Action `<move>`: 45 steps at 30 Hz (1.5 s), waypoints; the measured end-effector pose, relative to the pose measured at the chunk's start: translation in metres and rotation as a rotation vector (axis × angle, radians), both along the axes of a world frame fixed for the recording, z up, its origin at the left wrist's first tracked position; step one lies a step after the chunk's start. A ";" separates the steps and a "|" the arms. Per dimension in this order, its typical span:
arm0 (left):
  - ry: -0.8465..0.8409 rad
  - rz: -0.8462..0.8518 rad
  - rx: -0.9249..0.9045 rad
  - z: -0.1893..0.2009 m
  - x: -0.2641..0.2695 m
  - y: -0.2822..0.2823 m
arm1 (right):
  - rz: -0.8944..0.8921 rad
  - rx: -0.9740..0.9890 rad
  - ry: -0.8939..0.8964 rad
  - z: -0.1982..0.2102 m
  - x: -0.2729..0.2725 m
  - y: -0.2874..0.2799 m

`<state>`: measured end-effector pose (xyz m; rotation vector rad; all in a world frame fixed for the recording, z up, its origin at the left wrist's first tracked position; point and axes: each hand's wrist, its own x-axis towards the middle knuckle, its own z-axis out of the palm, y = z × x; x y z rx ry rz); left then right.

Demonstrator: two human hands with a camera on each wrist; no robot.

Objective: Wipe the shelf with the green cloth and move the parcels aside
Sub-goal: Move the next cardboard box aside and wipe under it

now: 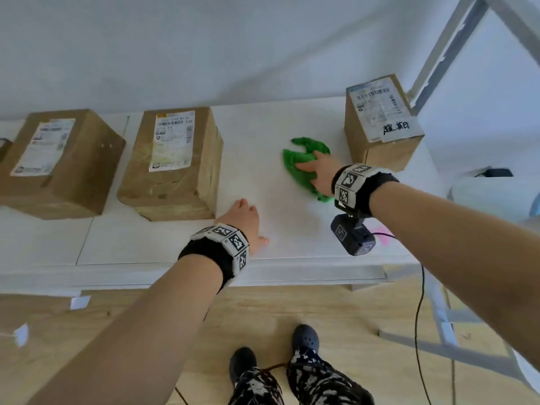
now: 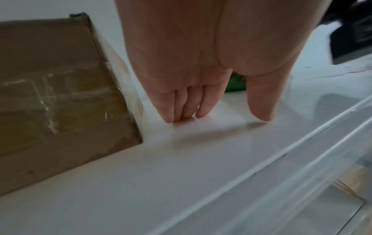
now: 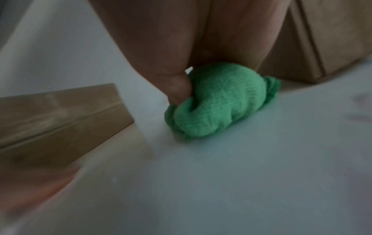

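While the right hand [image 1: 320, 171] pressed the crumpled green cloth [image 1: 304, 166] onto the white shelf [image 1: 175, 244] with its fingers gripping it, between two brown cardboard parcels [image 1: 172, 162] [image 1: 380, 124], the left hand [image 1: 248, 220] lay released with straight fingers on the shelf

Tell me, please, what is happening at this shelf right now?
A person is wiping the white shelf. Their right hand presses the bunched green cloth on the bare stretch between the middle parcel and the right parcel. Their left hand rests with straight fingers on the shelf beside the middle parcel, holding nothing. A third parcel stands further left.
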<state>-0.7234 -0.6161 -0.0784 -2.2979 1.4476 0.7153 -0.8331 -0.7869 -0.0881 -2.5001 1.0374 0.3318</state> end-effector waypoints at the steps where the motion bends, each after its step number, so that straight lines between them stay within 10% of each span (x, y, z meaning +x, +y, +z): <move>1: -0.002 -0.012 -0.003 0.000 0.001 0.000 | -0.018 -0.024 0.010 0.003 0.009 -0.009; 13: 0.010 -0.004 -0.009 0.012 0.024 -0.030 | 0.128 0.053 0.034 0.001 0.062 0.013; 26: 0.031 0.027 -0.077 -0.018 0.044 -0.054 | -0.194 -0.161 0.175 0.012 0.101 -0.082; 36: -0.025 -0.032 -0.098 -0.017 0.044 -0.055 | 0.050 -0.124 0.059 0.019 0.157 -0.039; 45: 0.027 0.018 -0.100 0.003 0.029 -0.027 | 0.125 -0.064 0.169 0.006 0.060 -0.003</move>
